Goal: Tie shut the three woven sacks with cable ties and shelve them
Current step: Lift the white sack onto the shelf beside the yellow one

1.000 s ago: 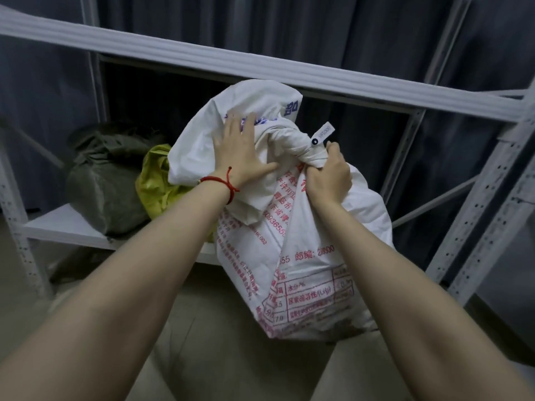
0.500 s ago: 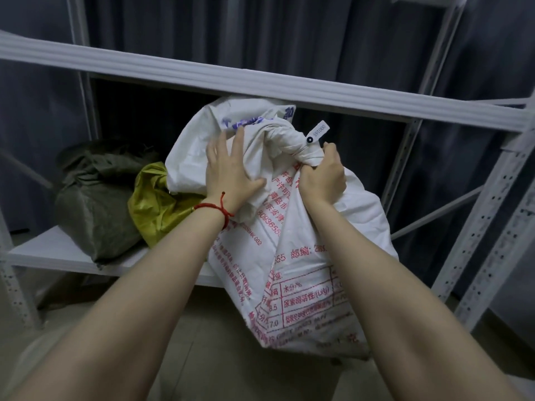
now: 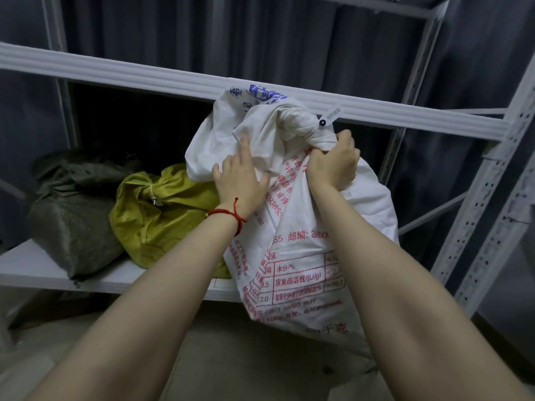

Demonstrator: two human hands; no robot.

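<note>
We see the white sack (image 3: 304, 256) held up at the near edge of the shelf (image 3: 29, 270), its lower end hanging below the board. It is just right of the yellow sack (image 3: 162, 215) and green sack (image 3: 72, 209), which lie on the shelf. Our right hand (image 3: 333, 166) clenches its fingers round the gathered neck, below the tagged cable tie (image 3: 330, 117). Our left hand (image 3: 237, 183) rests on the sack's upper left side, fingers spread.

The white sack (image 3: 304, 227) carries red print and blue marks; beside it sit a yellow-green sack (image 3: 162, 218) and a dull green sack (image 3: 69, 215); the shelf (image 3: 34, 270) is white.
</note>
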